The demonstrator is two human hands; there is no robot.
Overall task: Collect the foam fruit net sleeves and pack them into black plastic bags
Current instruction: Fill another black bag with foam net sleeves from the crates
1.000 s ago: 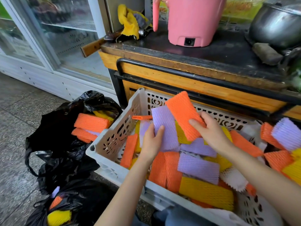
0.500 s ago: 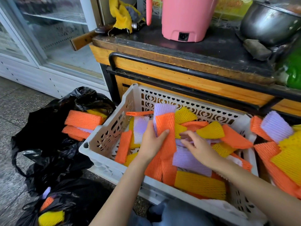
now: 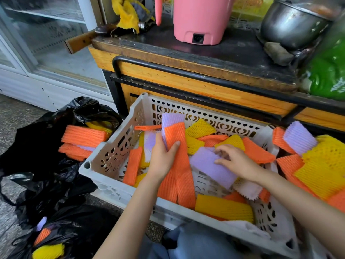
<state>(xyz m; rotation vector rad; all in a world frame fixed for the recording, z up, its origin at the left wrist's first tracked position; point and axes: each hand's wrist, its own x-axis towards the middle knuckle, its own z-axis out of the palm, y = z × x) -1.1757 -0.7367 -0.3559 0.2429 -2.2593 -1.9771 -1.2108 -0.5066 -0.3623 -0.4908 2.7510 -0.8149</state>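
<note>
PACKING IN PROGRESS: I work from a distance over a white perforated plastic crate (image 3: 115,152) of loose foam netting, set on the floor in front of a worn wooden counter (image 3: 186,79).

My left hand (image 3: 162,156) grips a short stack near the crate's middle. An orange foam net sleeve (image 3: 175,135) is in front with the thumb pressed across its face, and a pale lilac sleeve (image 3: 171,118) shows above it. The fingers behind the stack are hidden.

My right hand (image 3: 235,161), at three o'clock of the left, pinches a flat lilac foam net sleeve (image 3: 207,165). Its fingertips curl over the far edge and the thumb lies on the top face.

The held stack stands with its long axis running twelve to six. The flat lilac sleeve lies slantwise, its long axis running ten to four, with its near end just beside the left wrist.

The open black plastic bag (image 3: 33,146) sits at nine o'clock, outside the crate's left wall, with orange sleeves (image 3: 84,136) already lying in its mouth. A second black bag (image 3: 78,227), at seven o'clock, also shows sleeves inside.

The left hand is plainly the nearer to both bags. I judge the next move to be a short sweep towards nine o'clock: the right hand passes its sleeve onto the stack, then the left lifts the stack over the crate wall. Many sleeves are still unpacked in the crate and in a heap at three o'clock.
</note>
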